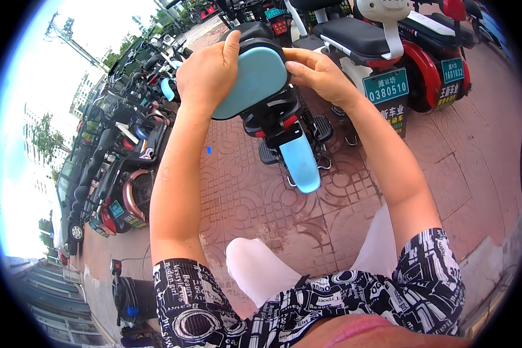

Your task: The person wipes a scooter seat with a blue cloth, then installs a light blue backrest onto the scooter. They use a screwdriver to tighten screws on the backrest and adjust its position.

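Note:
A small electric scooter stands in front of me, with a light blue, rounded backrest (258,78) edged in black at its upper rear. My left hand (207,72) grips the left edge of the backrest; its thumb points up along the rim and the other fingertips are hidden. On the opposite edge, my right hand (319,74) has its fingers bent and pressed to the black rim. Lower down are a red tail light (289,121) and a light blue rear mudguard (300,162). A black seat (250,32) shows just beyond the backrest.
A white scooter with a black seat (354,39) and green plate stands close on the right, beside a red scooter (419,75). A long row of parked scooters (122,168) runs along the left. Patterned red paving (255,197) lies underfoot; a black bag-like object (134,298) is at lower left.

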Motion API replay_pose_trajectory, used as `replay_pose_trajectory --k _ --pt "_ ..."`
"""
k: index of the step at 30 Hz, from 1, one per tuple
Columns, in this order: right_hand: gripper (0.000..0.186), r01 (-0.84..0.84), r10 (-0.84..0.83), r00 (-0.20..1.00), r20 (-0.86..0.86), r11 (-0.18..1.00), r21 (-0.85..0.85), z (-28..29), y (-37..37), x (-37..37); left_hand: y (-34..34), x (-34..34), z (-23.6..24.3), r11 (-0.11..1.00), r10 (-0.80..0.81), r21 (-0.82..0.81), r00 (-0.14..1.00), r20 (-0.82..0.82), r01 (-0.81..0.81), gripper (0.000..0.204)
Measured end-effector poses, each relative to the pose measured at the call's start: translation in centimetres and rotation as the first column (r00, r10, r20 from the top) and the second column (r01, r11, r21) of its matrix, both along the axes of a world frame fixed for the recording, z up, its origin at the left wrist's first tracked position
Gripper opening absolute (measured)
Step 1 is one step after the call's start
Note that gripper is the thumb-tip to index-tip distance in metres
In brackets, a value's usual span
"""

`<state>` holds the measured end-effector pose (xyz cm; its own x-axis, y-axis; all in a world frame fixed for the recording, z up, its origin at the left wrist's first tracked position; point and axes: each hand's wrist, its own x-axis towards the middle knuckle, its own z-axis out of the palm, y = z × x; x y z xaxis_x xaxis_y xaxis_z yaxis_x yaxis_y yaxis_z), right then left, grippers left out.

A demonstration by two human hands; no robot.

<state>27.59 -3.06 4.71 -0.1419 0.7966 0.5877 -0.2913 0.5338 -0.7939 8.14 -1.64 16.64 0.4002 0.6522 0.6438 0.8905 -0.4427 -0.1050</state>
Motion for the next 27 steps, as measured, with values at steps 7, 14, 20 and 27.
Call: replay_pose_trajectory --k 7,14,20,27 --pt "0.038 0.031 -0.041 0.994 0.104 0.995 0.1 0.7 1.0 0.8 1.3 -1.1 1.2 0.994 -0.043 -0.102 0.998 -0.037 0.039 0.061" --pt "0.036 0.061 -0.073 0.994 0.076 0.987 0.152 1.0 1.8 1.0 1.2 -0.4 2.4 0.946 -0.15 -0.286 0.988 0.025 0.151 0.056" --pt "0.04 -0.072 0.068 0.997 0.037 0.991 0.112 0.8 2.5 1.2 1.1 -1.3 3.4 0.83 -0.319 -0.466 0.946 0.05 0.305 0.052" --pt "0.05 -0.166 0.166 0.986 0.017 0.971 0.172 0.0 2.4 1.4 1.4 -1.4 4.4 0.773 -0.222 -0.584 0.968 0.119 0.248 0.052"
